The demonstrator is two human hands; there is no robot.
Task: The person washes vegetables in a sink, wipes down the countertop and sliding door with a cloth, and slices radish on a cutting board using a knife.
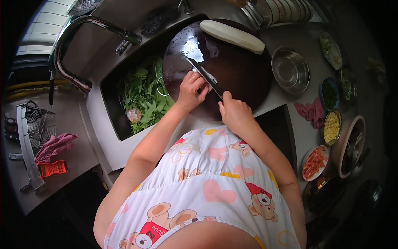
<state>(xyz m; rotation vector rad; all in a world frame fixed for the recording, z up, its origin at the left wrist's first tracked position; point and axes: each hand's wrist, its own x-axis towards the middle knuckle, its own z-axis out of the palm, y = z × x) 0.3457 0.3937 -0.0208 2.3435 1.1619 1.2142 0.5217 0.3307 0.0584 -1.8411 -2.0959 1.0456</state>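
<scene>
A dark round cutting board [248,71] lies before me, partly over the sink and wet on its left side. My right hand [237,113] grips the handle of a kitchen knife [202,72], its blade slanting up and left across the board. Close against the blade, my left hand [193,88] has bent fingers on a small white piece [195,70], mostly hidden by the fingers. Thin white cut bits [210,76] show by the blade's right side. Along the board's far edge rests a long peeled white root vegetable [231,35].
Left of the board, leafy greens [146,90] fill the sink [115,137] below a curved faucet [93,20]. To the right stand a steel bowl [290,70], a bowl of chopped yellow food [332,127], a bowl of reddish slices [315,163] and a pink cloth [311,112].
</scene>
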